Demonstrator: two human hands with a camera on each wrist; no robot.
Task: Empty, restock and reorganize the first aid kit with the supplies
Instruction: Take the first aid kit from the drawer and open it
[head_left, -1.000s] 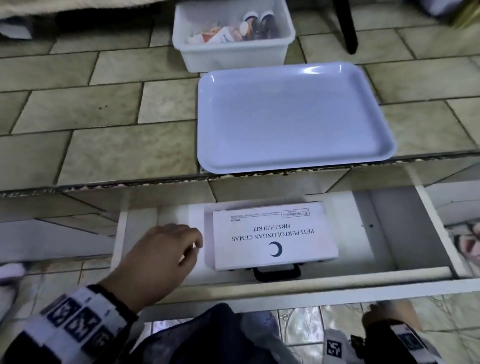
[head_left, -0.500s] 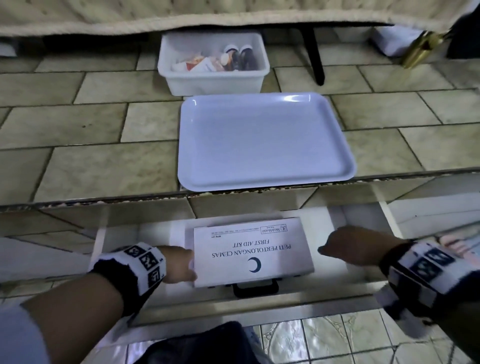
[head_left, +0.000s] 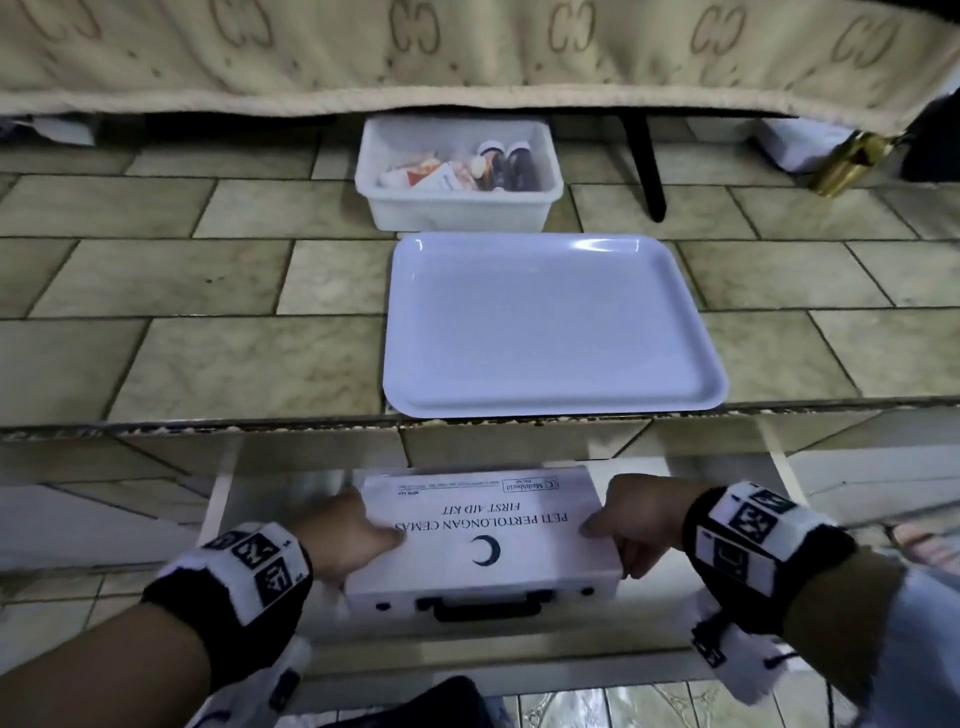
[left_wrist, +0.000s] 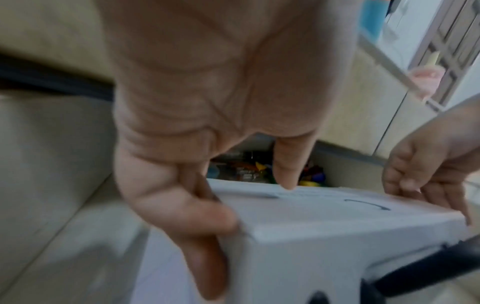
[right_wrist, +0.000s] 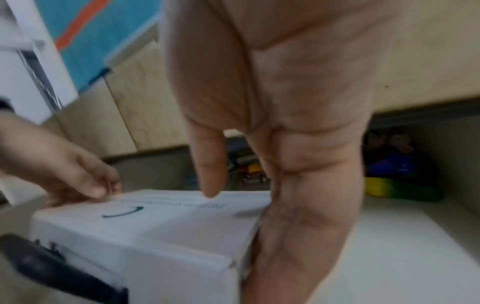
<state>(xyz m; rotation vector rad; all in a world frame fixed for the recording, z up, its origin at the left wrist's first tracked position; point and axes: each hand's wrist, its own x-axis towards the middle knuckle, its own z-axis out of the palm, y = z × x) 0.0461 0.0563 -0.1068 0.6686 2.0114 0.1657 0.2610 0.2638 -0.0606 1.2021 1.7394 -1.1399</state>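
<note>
A white first aid kit (head_left: 483, 540) with a black handle and a dark crescent on its lid lies in an open white drawer (head_left: 223, 488) under the tiled counter. My left hand (head_left: 353, 540) grips its left end, thumb on the lid and fingers down the side; the kit (left_wrist: 337, 236) fills the lower right of the left wrist view under my left hand (left_wrist: 213, 185). My right hand (head_left: 623, 525) grips the right end the same way, seen close as right hand (right_wrist: 272, 185) on the kit (right_wrist: 155, 226). A white bin (head_left: 460, 208) of supplies stands at the back.
An empty white tray (head_left: 550, 327) lies on the tiled counter between the bin and the drawer. A patterned cloth (head_left: 467, 52) hangs over the far edge, with a black leg (head_left: 647, 166) to the right of the bin. Colourful items (right_wrist: 400, 189) sit deep behind the kit.
My right hand has come in from the right and taken hold of the kit's right end. My left hand has closed on the left end. The kit sits nearer the drawer's front.
</note>
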